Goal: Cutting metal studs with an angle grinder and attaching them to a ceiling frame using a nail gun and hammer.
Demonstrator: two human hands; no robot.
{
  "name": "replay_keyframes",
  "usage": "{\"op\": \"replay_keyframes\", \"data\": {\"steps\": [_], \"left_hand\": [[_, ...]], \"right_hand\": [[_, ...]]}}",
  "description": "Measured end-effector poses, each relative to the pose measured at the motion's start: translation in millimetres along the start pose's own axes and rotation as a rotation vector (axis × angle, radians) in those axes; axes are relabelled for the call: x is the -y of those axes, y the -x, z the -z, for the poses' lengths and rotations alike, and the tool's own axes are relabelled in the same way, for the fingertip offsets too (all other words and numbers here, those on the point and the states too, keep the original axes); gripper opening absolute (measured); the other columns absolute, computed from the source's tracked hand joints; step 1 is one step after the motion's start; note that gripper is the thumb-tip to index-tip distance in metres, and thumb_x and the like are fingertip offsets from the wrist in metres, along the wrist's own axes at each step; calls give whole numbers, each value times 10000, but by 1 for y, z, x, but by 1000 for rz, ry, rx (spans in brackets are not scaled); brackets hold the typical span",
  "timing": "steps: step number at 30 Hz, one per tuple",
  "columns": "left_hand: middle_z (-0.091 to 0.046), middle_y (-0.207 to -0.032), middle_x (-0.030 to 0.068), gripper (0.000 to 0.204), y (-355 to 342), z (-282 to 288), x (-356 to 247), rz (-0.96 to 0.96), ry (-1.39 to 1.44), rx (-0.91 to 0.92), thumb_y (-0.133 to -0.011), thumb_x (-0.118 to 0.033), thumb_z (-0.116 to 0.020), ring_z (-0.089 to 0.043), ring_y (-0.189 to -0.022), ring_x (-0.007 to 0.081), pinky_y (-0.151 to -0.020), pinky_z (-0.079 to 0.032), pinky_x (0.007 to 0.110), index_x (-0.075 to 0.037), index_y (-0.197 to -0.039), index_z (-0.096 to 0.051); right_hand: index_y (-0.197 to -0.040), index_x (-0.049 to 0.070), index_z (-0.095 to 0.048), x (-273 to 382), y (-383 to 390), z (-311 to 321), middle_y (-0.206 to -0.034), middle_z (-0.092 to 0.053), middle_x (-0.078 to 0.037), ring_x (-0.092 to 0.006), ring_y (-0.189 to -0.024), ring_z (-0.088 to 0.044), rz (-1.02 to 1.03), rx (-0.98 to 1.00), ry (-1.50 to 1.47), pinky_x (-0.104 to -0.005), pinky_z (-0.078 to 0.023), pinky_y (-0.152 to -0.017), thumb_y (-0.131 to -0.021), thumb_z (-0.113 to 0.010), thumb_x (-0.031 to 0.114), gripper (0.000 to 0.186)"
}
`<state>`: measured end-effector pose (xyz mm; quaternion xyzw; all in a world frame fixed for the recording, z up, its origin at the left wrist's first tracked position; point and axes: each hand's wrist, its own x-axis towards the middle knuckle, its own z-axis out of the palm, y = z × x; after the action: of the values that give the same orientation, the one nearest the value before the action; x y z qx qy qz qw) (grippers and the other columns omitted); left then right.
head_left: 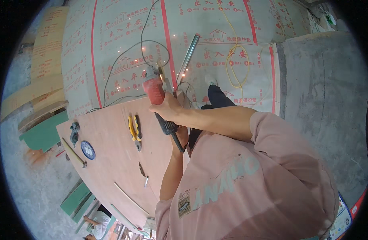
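Note:
My right hand [170, 109] is closed around the red body of an angle grinder [154, 90], its black rear end and cord pointing toward me. Bright orange sparks fly about its metal head. Close beside the head, a long shiny metal strip [188, 58] slants away over the floor covering. Below the grinder's rear end is my left hand [183, 135]. Its fingers are mostly hidden behind the tool, and what they hold, if anything, does not show. A pair of yellow-and-black pliers [132, 129] lies on the wooden board left of the grinder.
The board [112, 160] also carries a blue round disc [88, 150], a hammer [75, 152], a small dark tool [74, 133] and a thin stick [131, 198]. Dark and yellow cords [228, 68] loop over the printed floor covering [128, 36]. Another person [101, 221] is at the lower left.

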<state>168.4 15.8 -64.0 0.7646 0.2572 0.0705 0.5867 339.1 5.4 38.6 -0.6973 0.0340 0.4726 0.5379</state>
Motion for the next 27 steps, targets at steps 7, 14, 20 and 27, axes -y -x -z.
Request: {"op": "replay_keyframes", "data": {"steps": [7,14,20,27], "left_hand": [[-714,-1028,124,232,-3,-5,2,-25,8,-22,-959,-100,-628,-667,-944,265,-844,-505,373,16,-1160,-645],[-724,-1070,120,249,-4,-5,-10,-45,-46,-64,-967,-108,-622,-680,-1003,258,-850,-503,374,4,-1188,-648],[-716,-1122,152,265,-4,0,-8,-173,-415,39,-955,-89,-622,-680,-1017,261,-863,-504,382,9,-1200,-641],[-721,-1037,142,244,-8,-4,-30,-31,-125,48,-954,-96,-617,-687,-971,279,-831,-507,389,2,-1174,-651]], "right_hand": [[-1108,-79,-543,1,-2,-3,-968,-665,-210,-331,-895,-676,87,-126,-2,-416,-528,-801,-711,-767,360,634],[-1065,-77,-564,4,3,0,-943,-651,-178,-270,-849,-657,99,-145,-4,-388,-526,-743,-718,-763,306,554],[-1074,-79,-563,4,3,-3,-937,-642,-166,-261,-858,-653,72,-125,-60,-383,-525,-748,-723,-763,296,551],[-1050,-69,-577,-6,-7,-3,-892,-638,-145,-243,-804,-652,93,-183,-14,-382,-524,-709,-726,-762,279,511]]}}
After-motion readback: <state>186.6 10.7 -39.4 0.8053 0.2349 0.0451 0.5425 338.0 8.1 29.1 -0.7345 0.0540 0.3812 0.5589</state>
